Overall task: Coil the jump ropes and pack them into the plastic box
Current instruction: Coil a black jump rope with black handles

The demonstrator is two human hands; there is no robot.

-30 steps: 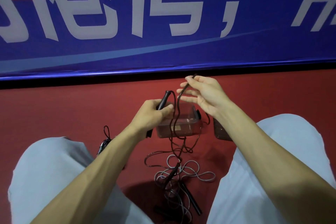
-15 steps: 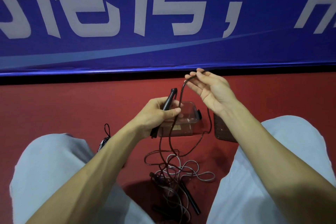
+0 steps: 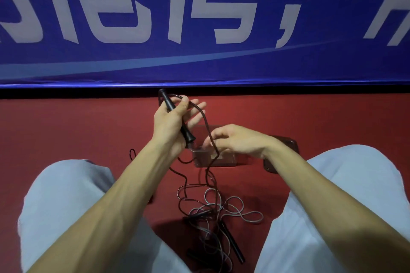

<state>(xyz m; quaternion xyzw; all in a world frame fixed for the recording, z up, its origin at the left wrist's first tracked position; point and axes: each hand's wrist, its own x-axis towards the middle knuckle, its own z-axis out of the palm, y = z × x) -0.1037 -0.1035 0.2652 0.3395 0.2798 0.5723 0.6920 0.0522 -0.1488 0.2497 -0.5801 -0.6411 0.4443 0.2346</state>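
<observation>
Head: left hand (image 3: 169, 121) lifted handle (image 3: 168, 102), right hand (image 3: 238, 141) dropped.

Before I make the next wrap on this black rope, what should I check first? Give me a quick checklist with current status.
1. Handle secure: left hand grips the black handle, raised. Ok.
2. Loop seated: black rope drapes over the left fingers and runs down towards the right hand. Ok.
3. Right hand has the rope: its fingertips are curled right at the strand, but a pinch is not clear. Cannot tell.
4. Slack runs free: the rope drops into the floor pile, mixed with other ropes. Not ok.
5. Box ready: plastic box sits on the floor just beyond the hands, interior mostly hidden. Cannot tell.
</observation>
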